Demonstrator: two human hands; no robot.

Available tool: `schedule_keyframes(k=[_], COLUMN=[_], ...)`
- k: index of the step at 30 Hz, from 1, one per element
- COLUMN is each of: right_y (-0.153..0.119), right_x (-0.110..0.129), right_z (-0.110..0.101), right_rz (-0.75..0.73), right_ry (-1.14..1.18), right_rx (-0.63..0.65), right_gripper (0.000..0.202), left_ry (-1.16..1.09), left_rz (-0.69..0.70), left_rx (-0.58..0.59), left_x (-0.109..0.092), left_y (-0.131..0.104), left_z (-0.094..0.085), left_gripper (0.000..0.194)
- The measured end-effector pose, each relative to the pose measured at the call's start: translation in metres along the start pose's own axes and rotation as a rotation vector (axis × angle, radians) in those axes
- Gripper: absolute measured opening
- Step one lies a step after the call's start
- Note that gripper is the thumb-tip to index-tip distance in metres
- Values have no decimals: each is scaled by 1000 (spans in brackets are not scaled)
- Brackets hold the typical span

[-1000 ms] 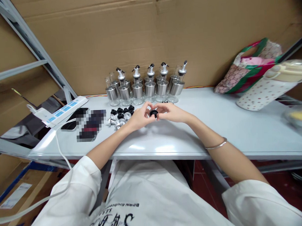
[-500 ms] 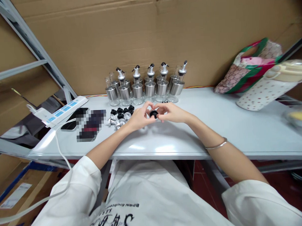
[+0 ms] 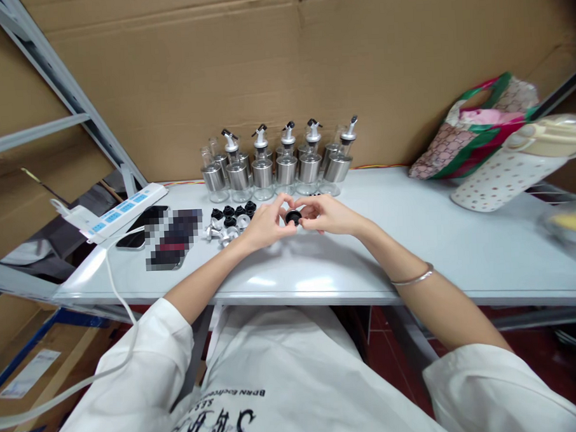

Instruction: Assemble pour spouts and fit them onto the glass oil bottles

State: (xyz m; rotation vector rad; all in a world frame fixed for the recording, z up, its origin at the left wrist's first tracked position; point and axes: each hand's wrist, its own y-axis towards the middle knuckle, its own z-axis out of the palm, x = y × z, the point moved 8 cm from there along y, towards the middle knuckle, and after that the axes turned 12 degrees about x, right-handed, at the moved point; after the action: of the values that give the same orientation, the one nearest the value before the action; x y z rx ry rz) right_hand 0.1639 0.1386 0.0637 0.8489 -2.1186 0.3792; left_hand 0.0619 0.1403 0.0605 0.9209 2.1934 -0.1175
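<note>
The round black part [image 3: 293, 214] looks like smooth plastic or rubber. Dispenser bottles [image 3: 285, 159] pair clear glass with satiny metal sleeves [image 3: 262, 174]. The table [image 3: 451, 231] is smooth, glossy; the backing panel [image 3: 262, 64], matt, creased cardboard; the shirt [image 3: 285, 362], soft cloth.

The round part [image 3: 294, 217] is black, the table [image 3: 397, 217] pale grey, the flask [image 3: 489, 176] white with darker dots.

left hand [image 3: 265, 226] and right hand [image 3: 332, 215] pinching one round black part [image 3: 293, 216] over desk [image 3: 389, 237], black pieces [image 3: 228, 211] and silver pieces [image 3: 230, 236] near left hand; steel-sleeved bottles [image 3: 262, 174] behind, some with pourers [image 3: 288, 137]; dotted jug [image 3: 494, 178] far right
</note>
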Motion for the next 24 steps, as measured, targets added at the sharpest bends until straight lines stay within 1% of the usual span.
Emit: schedule_keyframes(k=[5,15,24], right_y=[-1,-2,-3], right_x=[0,8,10], right_z=[-1,-1,-3], right_rz=[23,-33,-86], right_ry=[-5,-52,-68], right_rx=[-19,-42,-73], right_gripper=[26,17,15], left_ry=[14,203,218], left_rz=[12,27,91], left_rx=[-5,4,-99], left_x=[-2,-10,-12], left_y=[0,-1,-2], left_z=[0,3,0], left_gripper=[29,24,20])
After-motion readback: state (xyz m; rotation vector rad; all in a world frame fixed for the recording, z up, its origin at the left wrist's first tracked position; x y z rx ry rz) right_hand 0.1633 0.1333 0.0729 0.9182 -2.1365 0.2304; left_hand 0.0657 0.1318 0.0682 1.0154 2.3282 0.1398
